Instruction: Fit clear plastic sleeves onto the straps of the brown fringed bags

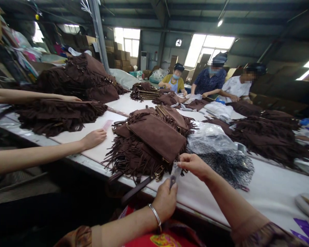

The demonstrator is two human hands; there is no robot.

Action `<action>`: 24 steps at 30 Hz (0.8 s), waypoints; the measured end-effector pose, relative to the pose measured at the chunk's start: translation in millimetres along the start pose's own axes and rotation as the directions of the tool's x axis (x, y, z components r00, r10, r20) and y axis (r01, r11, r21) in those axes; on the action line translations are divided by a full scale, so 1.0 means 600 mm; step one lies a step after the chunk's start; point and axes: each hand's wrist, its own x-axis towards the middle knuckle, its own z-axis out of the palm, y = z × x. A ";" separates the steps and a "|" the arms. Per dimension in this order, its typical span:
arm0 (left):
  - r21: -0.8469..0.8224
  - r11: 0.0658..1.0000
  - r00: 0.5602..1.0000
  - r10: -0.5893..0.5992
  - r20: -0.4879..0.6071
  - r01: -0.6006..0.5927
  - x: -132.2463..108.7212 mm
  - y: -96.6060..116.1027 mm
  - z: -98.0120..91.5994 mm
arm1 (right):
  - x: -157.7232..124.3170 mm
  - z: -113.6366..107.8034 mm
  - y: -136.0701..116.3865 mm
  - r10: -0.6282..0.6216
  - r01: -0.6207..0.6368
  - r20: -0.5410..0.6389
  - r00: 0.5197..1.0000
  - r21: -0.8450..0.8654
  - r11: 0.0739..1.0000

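Observation:
A stack of brown suede fringed bags (154, 139) lies on the white table (270, 192) right in front of me. My left hand (165, 200), with a silver bangle on the wrist, is closed round a small dark tool at the table's near edge. My right hand (194, 165) pinches something small at the lower corner of the top bag, just above the left hand. What the fingers pinch is too small to name.
A co-worker's forearm and hand (92, 139) rest on the table to my left, beside a pink comb (107, 124). More fringed bags (59, 115) are piled at left and right. Clear plastic bags (211, 139) lie right of my stack. Three people sit at the far end.

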 end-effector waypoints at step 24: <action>-0.541 0.761 0.929 -0.229 0.291 0.357 -0.003 0.001 0.001 | -0.080 0.083 0.053 0.254 -0.255 0.048 0.966 0.338 0.906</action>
